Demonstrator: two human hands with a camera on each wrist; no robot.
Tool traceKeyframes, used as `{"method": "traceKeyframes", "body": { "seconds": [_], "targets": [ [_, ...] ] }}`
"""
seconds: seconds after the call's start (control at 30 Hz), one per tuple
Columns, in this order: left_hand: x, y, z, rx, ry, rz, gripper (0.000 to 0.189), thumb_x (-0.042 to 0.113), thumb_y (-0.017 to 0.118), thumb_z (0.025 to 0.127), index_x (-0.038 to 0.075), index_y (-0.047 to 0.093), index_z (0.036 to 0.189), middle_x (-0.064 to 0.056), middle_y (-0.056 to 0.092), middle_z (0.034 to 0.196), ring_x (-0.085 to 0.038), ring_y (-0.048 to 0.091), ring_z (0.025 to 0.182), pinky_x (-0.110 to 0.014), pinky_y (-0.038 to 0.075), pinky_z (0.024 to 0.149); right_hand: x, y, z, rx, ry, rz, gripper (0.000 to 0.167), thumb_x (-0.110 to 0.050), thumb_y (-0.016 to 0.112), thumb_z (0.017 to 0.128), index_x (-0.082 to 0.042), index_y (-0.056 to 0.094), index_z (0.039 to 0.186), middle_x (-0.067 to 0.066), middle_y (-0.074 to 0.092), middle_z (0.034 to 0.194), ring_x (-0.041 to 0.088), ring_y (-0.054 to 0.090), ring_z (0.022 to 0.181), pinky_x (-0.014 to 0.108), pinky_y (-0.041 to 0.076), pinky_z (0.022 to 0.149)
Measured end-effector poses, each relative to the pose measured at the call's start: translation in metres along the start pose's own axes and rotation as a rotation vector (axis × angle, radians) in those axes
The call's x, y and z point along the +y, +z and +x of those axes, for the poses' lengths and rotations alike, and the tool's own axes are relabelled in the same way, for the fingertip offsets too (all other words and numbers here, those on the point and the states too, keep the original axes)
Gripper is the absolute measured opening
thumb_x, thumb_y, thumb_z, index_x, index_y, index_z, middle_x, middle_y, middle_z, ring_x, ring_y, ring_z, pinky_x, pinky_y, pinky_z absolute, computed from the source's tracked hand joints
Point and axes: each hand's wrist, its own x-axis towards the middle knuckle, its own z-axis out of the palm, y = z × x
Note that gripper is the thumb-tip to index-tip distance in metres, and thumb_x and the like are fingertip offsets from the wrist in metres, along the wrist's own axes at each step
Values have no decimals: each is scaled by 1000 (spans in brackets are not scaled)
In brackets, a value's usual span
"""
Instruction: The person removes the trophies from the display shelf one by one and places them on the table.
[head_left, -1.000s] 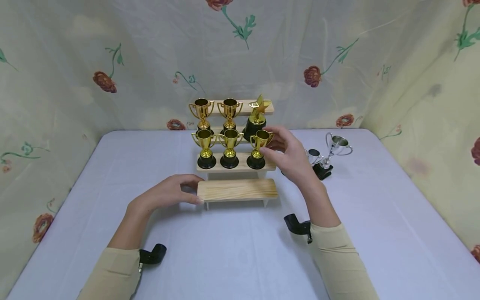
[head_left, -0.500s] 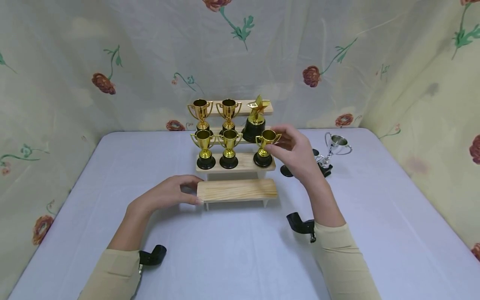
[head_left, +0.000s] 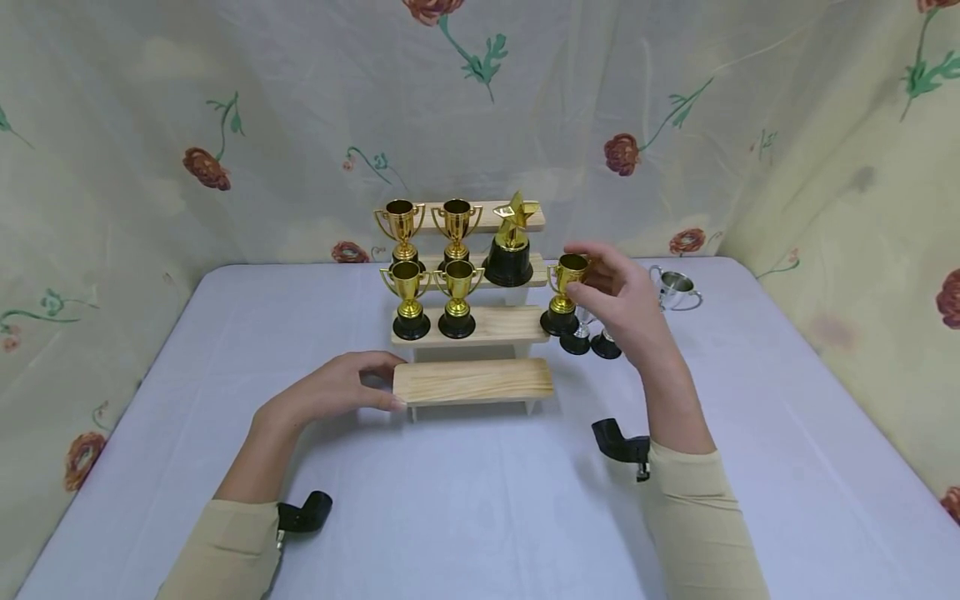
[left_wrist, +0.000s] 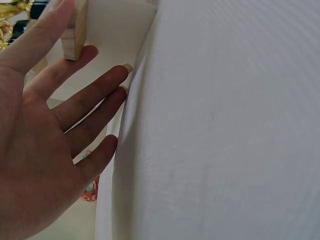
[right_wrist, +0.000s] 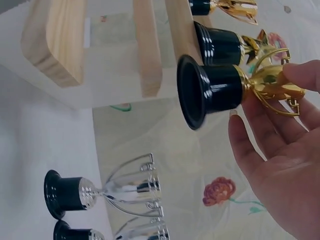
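In the head view my right hand (head_left: 618,304) pinches a small gold trophy cup (head_left: 561,303) with a black base, just off the right end of a stepped wooden display stand (head_left: 472,379). The right wrist view shows thumb and fingers around its bowl, the black base (right_wrist: 220,89) hanging free of the boards. My left hand (head_left: 333,387) holds the left end of the lowest step between thumb and index finger; in the left wrist view its other fingers (left_wrist: 95,100) are spread. Two gold cups (head_left: 457,300) stand on the second step.
Two more gold cups (head_left: 456,223) and a gold star trophy (head_left: 512,250) stand on the step behind. Silver trophy cups (head_left: 677,290) stand on the white-covered table (head_left: 465,517) right of the stand, partly hidden by my right hand. Flowered cloth (head_left: 300,125) hangs behind.
My right hand has lifted the gold trophy cup from the right end of the second step and carried it rightward past the stand. My left hand has stayed in place.
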Motion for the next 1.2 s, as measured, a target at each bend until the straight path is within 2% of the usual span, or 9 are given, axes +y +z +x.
{"method": "traceKeyframes", "body": {
  "seconds": [0.13,0.3,0.83,1.03,1.2],
  "targets": [
    [0,0,0,2,-4,0,58,45,81,78,25,63,130,0,66,128,-22,56,124,-50,41,104,-1,-9,-1,-11,33,-54,42,-16,66,93,-13,58,134,10,65,126,13,62,104,19,49,88],
    [0,0,-1,2,-3,-3,57,44,80,79,25,63,130,0,66,127,-22,56,124,-50,41,105,-2,-19,-2,-46,79,-135,37,-20,68,93,-15,60,129,10,65,125,16,62,101,20,49,86],
    [1,1,-1,0,-1,-5,58,44,80,79,24,63,130,-1,66,128,-22,56,124,-51,41,106,3,-37,-6,-101,131,-213,35,-17,71,91,-11,61,124,7,63,118,20,60,98,20,50,80],
    [2,1,-1,0,-6,-2,58,45,80,79,24,62,130,-1,66,127,-22,56,124,-51,41,106,5,-42,-6,-198,175,-282,34,-14,70,91,-10,61,124,11,64,120,24,63,102,24,52,81],
    [3,1,-2,0,-3,-8,57,44,80,79,24,63,129,-1,66,126,-22,56,123,-50,41,105,7,-44,-6,-326,212,-335,35,-13,69,90,-7,61,123,16,65,122,30,64,107,38,52,89]
  ]
}}
